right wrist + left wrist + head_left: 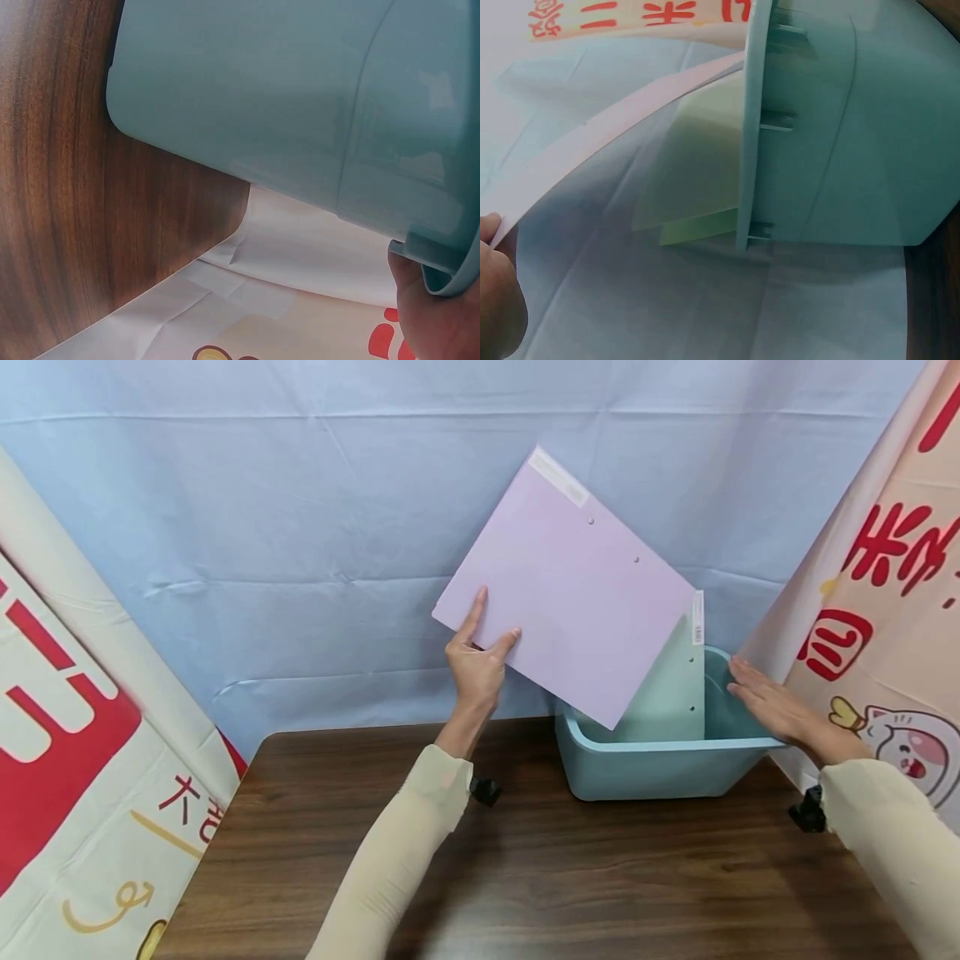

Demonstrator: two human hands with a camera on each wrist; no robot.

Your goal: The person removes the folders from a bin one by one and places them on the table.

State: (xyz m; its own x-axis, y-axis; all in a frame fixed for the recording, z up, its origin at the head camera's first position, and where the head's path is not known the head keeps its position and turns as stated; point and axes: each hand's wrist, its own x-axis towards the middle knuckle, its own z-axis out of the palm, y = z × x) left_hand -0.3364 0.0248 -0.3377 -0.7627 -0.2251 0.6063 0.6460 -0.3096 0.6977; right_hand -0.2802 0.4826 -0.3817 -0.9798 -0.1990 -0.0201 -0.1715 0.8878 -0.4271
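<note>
A lilac file folder (562, 585) with a white label strip and two rivets is held tilted by my left hand (477, 670). My thumb and fingers pinch its lower left edge, and its lowest corner overlaps the near rim of a blue-green plastic bin (645, 772). Inside the bin a pale green file folder (667, 689) leans upright, partly hidden behind the lilac one. In the left wrist view the lilac folder (592, 142) bends as it runs to the bin's rim. Fingers extended, my right hand (776, 703) rests at the bin's right rim.
The bin stands at the back right of a dark wooden table (600, 868). Behind the table hangs a light blue cloth (315, 527). Printed banners hang at the right (885, 610) and left (67, 760). Black wrist devices sit under both cuffs.
</note>
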